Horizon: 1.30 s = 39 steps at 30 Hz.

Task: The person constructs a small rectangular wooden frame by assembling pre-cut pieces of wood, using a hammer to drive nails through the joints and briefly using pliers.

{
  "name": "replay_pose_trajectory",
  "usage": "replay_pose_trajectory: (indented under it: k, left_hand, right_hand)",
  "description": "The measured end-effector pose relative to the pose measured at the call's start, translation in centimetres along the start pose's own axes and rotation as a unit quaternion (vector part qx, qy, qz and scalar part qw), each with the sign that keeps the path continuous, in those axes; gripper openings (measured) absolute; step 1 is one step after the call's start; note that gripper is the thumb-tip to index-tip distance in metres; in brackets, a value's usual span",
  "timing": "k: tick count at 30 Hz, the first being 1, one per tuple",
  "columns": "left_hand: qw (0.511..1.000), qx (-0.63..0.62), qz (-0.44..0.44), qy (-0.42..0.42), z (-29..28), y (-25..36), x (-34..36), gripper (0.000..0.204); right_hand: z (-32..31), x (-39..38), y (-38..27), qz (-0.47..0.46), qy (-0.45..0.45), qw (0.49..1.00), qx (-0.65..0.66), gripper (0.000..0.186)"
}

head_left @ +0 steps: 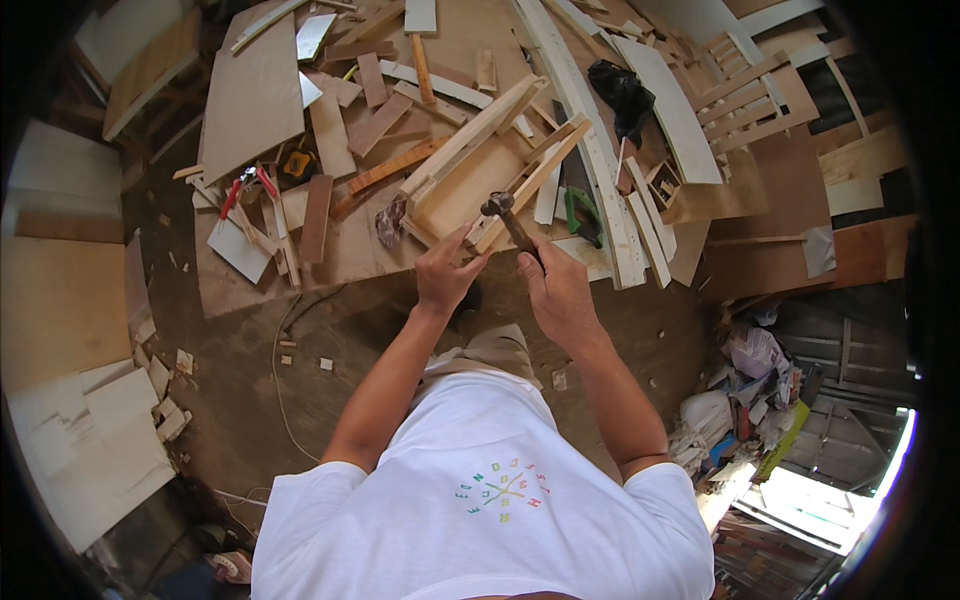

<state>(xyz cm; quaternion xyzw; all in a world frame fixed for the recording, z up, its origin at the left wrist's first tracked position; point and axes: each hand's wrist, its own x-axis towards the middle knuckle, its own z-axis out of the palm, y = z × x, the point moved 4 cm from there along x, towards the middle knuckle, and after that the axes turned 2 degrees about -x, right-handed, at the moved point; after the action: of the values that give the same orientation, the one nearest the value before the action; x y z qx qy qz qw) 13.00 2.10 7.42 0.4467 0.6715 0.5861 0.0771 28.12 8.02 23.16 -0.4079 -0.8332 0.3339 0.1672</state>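
Note:
A long, shallow wooden box lies at a slant on the near part of the worktable, with raised side boards and a thin flat bottom. My left hand is at its near end, with the index finger and thumb on either side of the end board. Whether a small nail is also between the fingertips cannot be made out. In my right hand is a hammer, its fingers wrapped round the dark handle. The metal head is just above the box's near right corner, and any contact there is unclear.
Scrap boards cover the worktable. Red-handled pliers, a yellow-and-black tape measure and a crumpled dark cloth or bag lie left of the box. To its right are a green tool, long white boards and a black plastic bag.

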Motion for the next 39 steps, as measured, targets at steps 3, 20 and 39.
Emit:
replay_pose_trajectory:
  k: [3, 20, 39]
  left_hand:
    - [1.000, -0.022, 0.001, 0.011, 0.1, -0.4, -0.2, 0.054]
    - [0.999, 0.016, 0.034, -0.011, -3.2, 1.4, 0.8, 0.057]
    - [0.922, 0.294, -0.038, -0.250, -1.5, -2.4, 15.5, 0.068]
  right_hand:
    - [1.9, 0.0, 2.3, 0.038, -0.040, 0.998, -0.009, 0.025]
    - [4.1, -1.8, 3.7, -0.019, 0.053, 0.998, 0.000, 0.023]
    - [6.1, -2.7, 4.1, 0.007, -0.008, 0.991, -0.136, 0.021]
